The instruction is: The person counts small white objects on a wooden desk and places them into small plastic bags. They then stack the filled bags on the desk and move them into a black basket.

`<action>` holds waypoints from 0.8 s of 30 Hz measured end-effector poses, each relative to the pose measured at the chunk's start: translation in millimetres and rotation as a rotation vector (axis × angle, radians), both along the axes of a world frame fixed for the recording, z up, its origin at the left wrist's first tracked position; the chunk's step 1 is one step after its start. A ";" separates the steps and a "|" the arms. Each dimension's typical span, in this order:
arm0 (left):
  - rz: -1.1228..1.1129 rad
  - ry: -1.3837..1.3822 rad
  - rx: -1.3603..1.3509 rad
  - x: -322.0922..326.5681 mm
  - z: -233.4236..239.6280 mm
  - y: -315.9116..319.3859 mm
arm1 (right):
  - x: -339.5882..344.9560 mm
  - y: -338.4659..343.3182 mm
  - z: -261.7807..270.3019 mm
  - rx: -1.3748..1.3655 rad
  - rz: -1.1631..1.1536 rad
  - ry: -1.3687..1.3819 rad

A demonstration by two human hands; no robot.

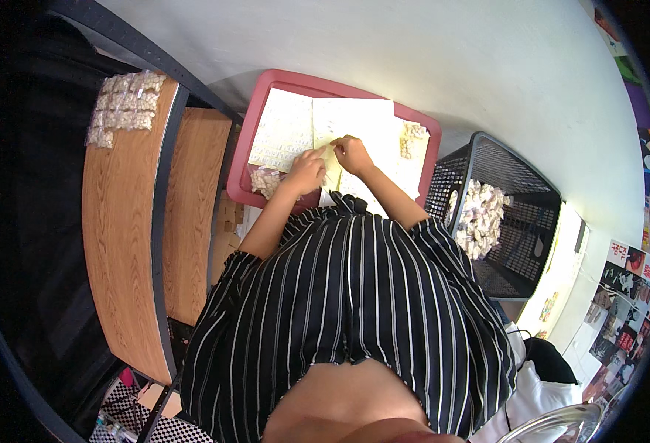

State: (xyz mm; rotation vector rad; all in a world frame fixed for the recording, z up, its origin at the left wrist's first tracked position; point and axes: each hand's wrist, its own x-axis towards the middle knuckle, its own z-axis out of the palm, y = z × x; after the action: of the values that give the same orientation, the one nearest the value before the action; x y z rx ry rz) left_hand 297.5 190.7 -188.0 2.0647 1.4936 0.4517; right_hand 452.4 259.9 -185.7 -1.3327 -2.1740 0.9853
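Sheets of paper with rows of small printed marks lie over a maroon plastic tray or lid. My left hand rests near the middle of the papers, its index finger stretched toward my right hand. My right hand is just beside it with thumb and index finger drawn together; whether a small piece is pinched there is too small to tell. A yellowish paper lies between both hands. Close to my left wrist is a clear packet of pale pieces. More such packets lie at the right side.
A black perforated plastic basket at right holds many pale packets. Left is a wood-look shelf with rows of packets and a lower board. A white wall rises behind the tray. White cloth lies lower right.
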 end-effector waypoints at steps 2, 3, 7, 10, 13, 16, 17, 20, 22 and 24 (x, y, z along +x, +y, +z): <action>-0.038 0.046 -0.026 3.3 -10.5 2.4 | -6.5 8.7 -8.7 0.003 -0.015 -0.048; -0.057 0.070 -0.039 5.1 -10.0 4.4 | -9.4 10.2 -12.4 0.003 -0.030 -0.077; -0.027 0.088 -0.077 8.0 -8.5 3.8 | -22.7 10.3 -15.6 -0.021 -0.058 -0.234; -0.013 0.117 -0.101 9.1 -9.5 4.2 | -30.3 4.5 -15.6 -0.007 -0.084 -0.285; -0.007 0.144 -0.138 10.5 -6.6 7.0 | -34.9 4.7 -17.5 0.005 -0.126 -0.337; -0.002 0.204 -0.135 15.3 -5.7 5.5 | -38.8 9.3 -22.4 0.017 -0.182 -0.429; -0.002 0.227 -0.124 17.0 -6.2 5.5 | -40.0 11.1 -24.6 0.022 -0.203 -0.462; 0.001 0.258 -0.171 19.5 2.0 8.3 | -44.2 13.5 -26.4 0.012 -0.236 -0.414; -0.017 0.298 -0.198 21.2 -1.8 7.5 | -46.8 14.4 -23.6 -0.015 -0.259 -0.406; 0.002 0.316 -0.176 22.5 -6.5 8.2 | -48.5 15.1 -23.2 -0.035 -0.278 -0.402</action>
State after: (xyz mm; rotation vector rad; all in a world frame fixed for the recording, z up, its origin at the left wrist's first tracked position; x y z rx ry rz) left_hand 320.0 198.9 -194.5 2.0622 1.6470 -0.0099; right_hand 403.9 275.1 -209.0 -1.9245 -2.1631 0.6969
